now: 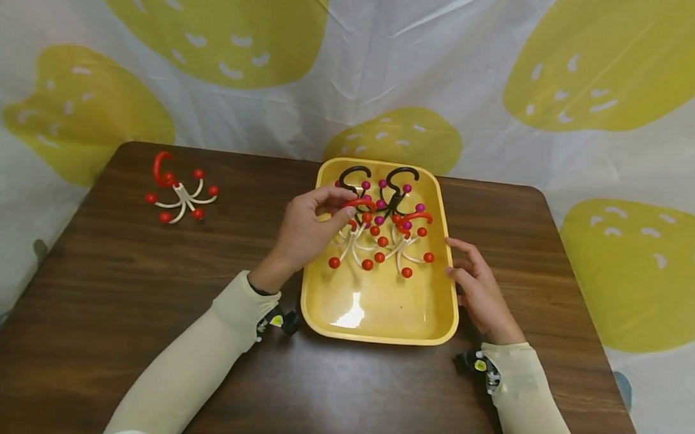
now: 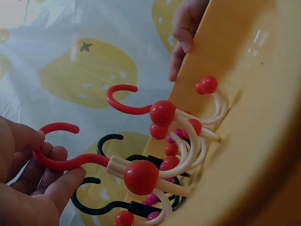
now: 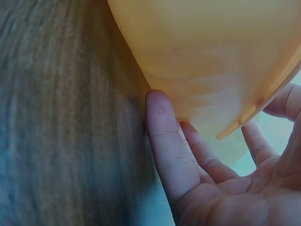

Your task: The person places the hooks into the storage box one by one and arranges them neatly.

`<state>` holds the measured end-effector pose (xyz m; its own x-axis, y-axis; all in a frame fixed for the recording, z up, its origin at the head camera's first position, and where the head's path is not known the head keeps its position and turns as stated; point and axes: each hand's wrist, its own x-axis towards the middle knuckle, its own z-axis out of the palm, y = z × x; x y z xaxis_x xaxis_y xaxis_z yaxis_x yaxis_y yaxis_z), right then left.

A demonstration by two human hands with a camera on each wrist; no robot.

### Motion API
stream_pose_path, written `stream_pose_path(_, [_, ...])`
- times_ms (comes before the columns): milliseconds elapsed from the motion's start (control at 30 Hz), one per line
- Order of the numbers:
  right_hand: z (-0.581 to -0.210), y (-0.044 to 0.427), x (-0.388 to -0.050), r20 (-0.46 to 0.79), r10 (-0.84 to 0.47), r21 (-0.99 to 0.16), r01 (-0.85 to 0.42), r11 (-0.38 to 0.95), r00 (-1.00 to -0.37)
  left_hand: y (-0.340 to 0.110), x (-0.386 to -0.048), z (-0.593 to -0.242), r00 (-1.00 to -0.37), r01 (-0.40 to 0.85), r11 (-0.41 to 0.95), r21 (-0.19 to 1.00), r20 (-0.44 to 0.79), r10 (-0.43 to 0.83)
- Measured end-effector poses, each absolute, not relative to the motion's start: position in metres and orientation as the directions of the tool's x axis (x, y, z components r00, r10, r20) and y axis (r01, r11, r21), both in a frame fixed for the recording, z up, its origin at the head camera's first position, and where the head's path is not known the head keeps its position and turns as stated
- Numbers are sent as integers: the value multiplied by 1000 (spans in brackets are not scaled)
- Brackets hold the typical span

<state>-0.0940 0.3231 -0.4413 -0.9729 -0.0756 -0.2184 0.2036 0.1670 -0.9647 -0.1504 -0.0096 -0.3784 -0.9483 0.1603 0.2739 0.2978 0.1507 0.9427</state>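
My left hand [image 1: 308, 231] pinches the red hook end of a red-and-white multi-arm hook hanger [image 2: 141, 176] inside the yellow tray [image 1: 378, 330]. White curved arms with red ball tips spread from its stem. To its right in the tray sits a second red-and-white hanger [image 1: 404, 244]. Behind them are two black hangers with pink ball tips, one of them a black hanger [image 1: 394, 202] and the other partly hidden by my left hand. My right hand [image 1: 483, 295] touches the tray's right side from outside, its fingers extended along the wall [image 3: 197, 56].
Another red-and-white hanger [image 1: 183, 195] stands on the brown wooden table [image 1: 121, 286], far to the left of the tray. A white curtain [image 1: 259, 118] with yellow fruit shapes hangs behind the table.
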Motion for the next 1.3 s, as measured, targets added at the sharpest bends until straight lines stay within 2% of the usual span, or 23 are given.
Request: stream_pose_path(1300, [-444, 323, -95, -214, -70, -966, 200, 163, -974, -12, -148, -404, -960, 248, 149, 957, 221, 174])
